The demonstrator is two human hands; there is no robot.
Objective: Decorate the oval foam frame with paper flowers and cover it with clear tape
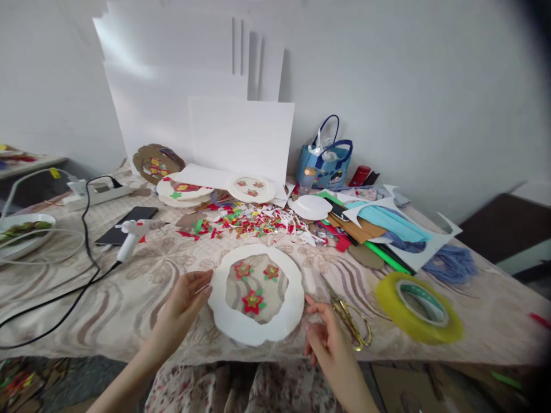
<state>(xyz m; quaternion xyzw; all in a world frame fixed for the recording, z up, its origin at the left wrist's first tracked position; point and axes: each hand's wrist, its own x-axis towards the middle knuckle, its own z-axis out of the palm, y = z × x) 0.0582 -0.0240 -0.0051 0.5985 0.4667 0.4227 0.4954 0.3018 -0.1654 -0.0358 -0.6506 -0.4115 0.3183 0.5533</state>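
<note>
A white scalloped ring frame [222, 314] lies near the table's front edge, its clear centre bearing several red and brown flowers with green leaves. At its left rim, my left hand [189, 295] has thumb and fingers pinched together on the edge. My right hand [322, 338] rests beside the right rim, index finger extended against it and the other fingers curled, with nothing held. Gold-handled scissors [350, 324] lie just right of that hand.
A yellow tape roll [387, 295] sits at right. Behind the frame spread paper scraps [258, 221]. A glue gun [133, 235], black phone [124, 226] and cables are at left. White boards [241, 137] and a blue bag [322, 166] stand behind.
</note>
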